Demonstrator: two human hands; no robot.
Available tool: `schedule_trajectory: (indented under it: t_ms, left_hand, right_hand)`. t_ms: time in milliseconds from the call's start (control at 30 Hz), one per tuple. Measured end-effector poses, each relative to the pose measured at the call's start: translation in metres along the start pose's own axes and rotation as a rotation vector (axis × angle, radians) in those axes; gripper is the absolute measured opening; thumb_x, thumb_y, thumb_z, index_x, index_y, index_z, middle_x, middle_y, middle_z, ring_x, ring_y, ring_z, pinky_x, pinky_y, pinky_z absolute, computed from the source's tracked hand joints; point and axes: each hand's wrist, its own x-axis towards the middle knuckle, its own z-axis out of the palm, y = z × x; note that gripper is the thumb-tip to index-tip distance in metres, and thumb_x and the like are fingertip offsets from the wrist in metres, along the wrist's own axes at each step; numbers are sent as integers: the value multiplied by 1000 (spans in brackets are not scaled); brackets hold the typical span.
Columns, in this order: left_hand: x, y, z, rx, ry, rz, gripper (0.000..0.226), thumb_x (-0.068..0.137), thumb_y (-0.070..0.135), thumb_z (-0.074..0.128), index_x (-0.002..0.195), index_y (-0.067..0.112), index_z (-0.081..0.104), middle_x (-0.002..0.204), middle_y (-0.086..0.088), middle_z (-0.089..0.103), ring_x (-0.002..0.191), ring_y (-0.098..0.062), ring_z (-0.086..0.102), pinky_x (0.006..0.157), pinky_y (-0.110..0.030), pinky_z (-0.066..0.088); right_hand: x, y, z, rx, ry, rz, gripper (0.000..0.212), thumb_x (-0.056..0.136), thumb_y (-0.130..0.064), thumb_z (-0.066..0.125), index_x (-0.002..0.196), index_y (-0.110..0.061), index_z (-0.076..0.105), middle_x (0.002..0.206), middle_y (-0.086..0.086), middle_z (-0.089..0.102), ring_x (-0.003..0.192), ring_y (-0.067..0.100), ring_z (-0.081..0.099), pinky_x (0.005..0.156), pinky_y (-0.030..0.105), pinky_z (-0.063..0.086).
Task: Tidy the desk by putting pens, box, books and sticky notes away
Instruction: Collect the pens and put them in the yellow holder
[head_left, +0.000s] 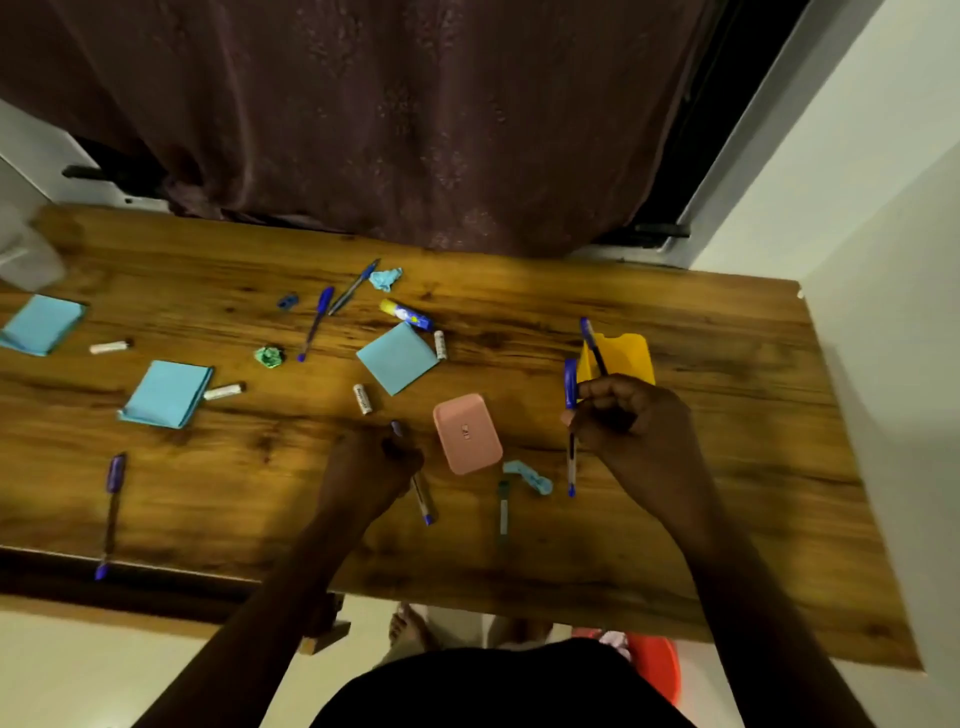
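Observation:
My right hand (626, 415) grips a blue pen (571, 447) upright-ish just in front of a yellow pen holder (626, 356), which has one blue pen (592, 343) sticking out. My left hand (369, 467) grips another blue pen (422, 499) near the pink box (467, 434). More blue pens lie at the left front edge (110, 512) and at the back middle (316, 322) (353, 288). Blue sticky-note pads lie at the centre (397, 356), at the left (166, 394) and at the far left (41, 323).
On the wooden desk (727, 519) lie crumpled paper balls (270, 356) (385, 278) (530, 475), a glue stick (408, 314), small white tubes (362, 399) (223, 391) (110, 346) (440, 344) and a grey marker (503, 512). A dark curtain (415, 130) hangs behind; a wall stands to the right.

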Motion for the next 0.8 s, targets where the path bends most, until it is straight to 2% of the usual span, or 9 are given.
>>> schedule_trajectory:
  t_ms: [100, 200, 267, 333, 500, 600, 667, 733, 800]
  left_hand:
    - [10, -5, -2, 10, -82, -88, 25, 88, 35, 76, 72, 16, 71, 56, 2, 70, 46, -9, 67, 54, -29, 58]
    - [20, -12, 0, 89, -132, -63, 28, 85, 36, 77, 66, 15, 73, 57, 3, 71, 52, -9, 69, 64, -35, 63]
    - [22, -14, 1, 101, -162, -66, 26, 86, 31, 77, 66, 13, 74, 57, 4, 71, 56, -9, 71, 71, -35, 64]
    - [23, -14, 1, 109, -164, -55, 23, 86, 26, 76, 69, 11, 73, 59, 4, 70, 59, -11, 71, 71, -31, 62]
    - [21, -9, -1, 43, -155, -80, 19, 85, 21, 77, 68, 12, 75, 58, 5, 72, 54, -7, 70, 70, -35, 63]
    - [12, 19, -6, -31, -150, 19, 16, 86, 25, 76, 74, 15, 73, 64, 6, 74, 57, -4, 71, 64, -27, 61]
    - [8, 45, -7, -93, -133, 135, 12, 85, 25, 77, 78, 18, 70, 74, 7, 75, 63, -4, 73, 65, -28, 62]
    - [3, 73, -7, -220, -120, 250, 9, 81, 19, 80, 82, 20, 71, 77, 6, 76, 67, -8, 74, 68, -34, 63]
    - [-4, 105, -6, -331, -106, 337, 13, 80, 10, 80, 83, 21, 73, 73, 5, 76, 65, -9, 74, 64, -28, 61]
  right_hand:
    - [-7, -8, 18, 5, -32, -13, 24, 82, -21, 84, 96, -34, 71, 87, -12, 75, 80, -2, 71, 68, 15, 55]
    - [-14, -15, 26, 14, -27, -33, 29, 82, -18, 83, 90, -41, 68, 85, -12, 75, 77, -3, 71, 64, 12, 54]
    - [-18, -16, 27, 13, -16, -33, 28, 83, -18, 83, 91, -41, 68, 86, -14, 75, 79, -1, 72, 67, 16, 57]
    - [-20, -15, 25, 28, 1, -9, 25, 83, -19, 83, 94, -37, 70, 88, -15, 76, 81, 0, 72, 71, 19, 58]
    - [-24, -9, 15, 54, 74, 12, 23, 82, -17, 83, 97, -31, 73, 89, -16, 76, 81, -3, 72, 71, 13, 53]
    - [-24, -3, 5, 77, 134, 8, 21, 82, -14, 83, 95, -27, 74, 88, -16, 76, 79, -3, 72, 68, 10, 52]
    - [-21, -1, -4, 89, 182, 7, 17, 83, -14, 82, 97, -22, 76, 88, -15, 77, 81, -2, 72, 68, 10, 52]
    - [-16, 0, -14, 124, 226, -12, 17, 84, -11, 81, 98, -21, 77, 89, -14, 78, 82, 0, 73, 68, 12, 53]
    - [-9, 0, -25, 144, 272, -43, 18, 85, -10, 81, 100, -20, 77, 90, -13, 78, 83, 2, 73, 70, 16, 56]
